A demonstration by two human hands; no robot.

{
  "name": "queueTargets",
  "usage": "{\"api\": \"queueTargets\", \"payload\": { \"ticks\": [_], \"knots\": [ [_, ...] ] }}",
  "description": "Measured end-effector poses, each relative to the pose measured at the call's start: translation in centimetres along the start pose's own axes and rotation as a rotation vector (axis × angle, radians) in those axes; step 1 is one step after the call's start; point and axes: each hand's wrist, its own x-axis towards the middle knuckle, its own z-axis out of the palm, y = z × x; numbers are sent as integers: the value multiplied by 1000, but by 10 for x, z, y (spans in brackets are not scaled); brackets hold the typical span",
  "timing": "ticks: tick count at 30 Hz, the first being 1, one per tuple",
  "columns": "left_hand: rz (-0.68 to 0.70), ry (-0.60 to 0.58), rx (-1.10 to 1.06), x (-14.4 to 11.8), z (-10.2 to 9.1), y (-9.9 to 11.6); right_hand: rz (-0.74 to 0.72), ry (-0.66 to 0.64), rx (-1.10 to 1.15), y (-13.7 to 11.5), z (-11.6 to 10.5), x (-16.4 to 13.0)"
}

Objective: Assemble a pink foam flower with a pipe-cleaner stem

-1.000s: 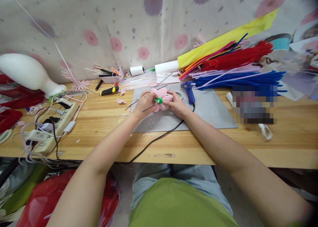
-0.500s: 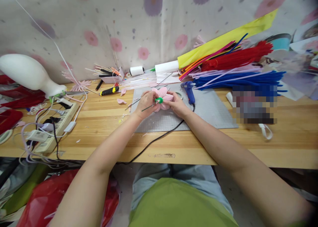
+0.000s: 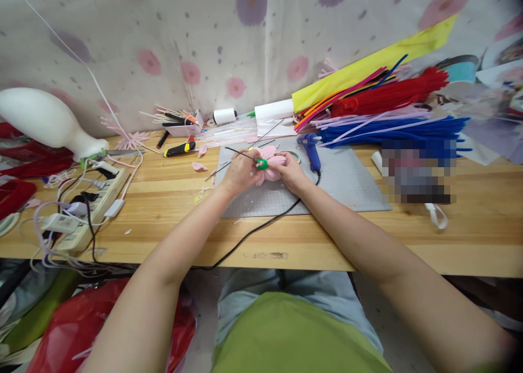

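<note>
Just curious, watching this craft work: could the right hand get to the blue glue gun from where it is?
Probably yes. The blue glue gun lies on the grey mat just beside the right hand, nothing between them, though that hand now holds the pink flower.

— Where's the mat [image 3: 343, 185]?
— On the table [image 3: 171, 228]. The glue gun [image 3: 311, 151] lies on its back part, the power strip [image 3: 92, 207] far to its left, the pipe cleaners [image 3: 392, 125] behind it, rightward.

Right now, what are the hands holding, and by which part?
Both hold one pink flower. The left hand pinches its wire stem beside the green wrap; the right hand grips the petals.
</note>
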Motion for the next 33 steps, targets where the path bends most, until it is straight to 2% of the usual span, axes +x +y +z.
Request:
{"api": "queueTargets", "payload": {
  "ticks": [7, 12, 14, 16, 18, 19, 20, 21, 23, 25, 27, 30, 33],
  "knots": [
    [15, -1, 35, -3, 3, 1, 11, -1, 47, 1, 1, 0],
    [30, 70, -8, -11, -1, 0, 20, -33, 110, -4, 1, -3],
    [-61, 173, -46, -16, -5, -5, 23, -68, 154, -8, 0, -5],
    [-249, 343, -122, -20, -7, -11, 12, -109, 185, -14, -1, -6],
    [-449, 472, -288, -21, -9, -14, -11, -150, 184, -19, -3, -7],
    [-538, 482, -409, -21, -10, -14, -25, -170, 175, -21, -4, -8],
    [-618, 439, -548, -20, -11, -13, -39, -187, 161, -23, -5, -8],
    [-691, 347, -690, -18, -13, -10, -49, -201, 149, -25, -6, -9],
    [-823, 62, -927, -15, -18, -2, -63, -222, 133, -28, -8, -10],
    [-915, -203, -1049, -13, -23, 6, -71, -242, 131, -31, -9, -10],
    [-959, -375, -1147, -12, -28, 12, -77, -267, 142, -33, -9, -11],
    [-953, -502, -1310, -12, -29, 13, -80, -306, 150, -36, -8, -12],
    [-929, -526, -1392, -11, -27, 11, -87, -318, 130, -39, -7, -13]
  ]
}}
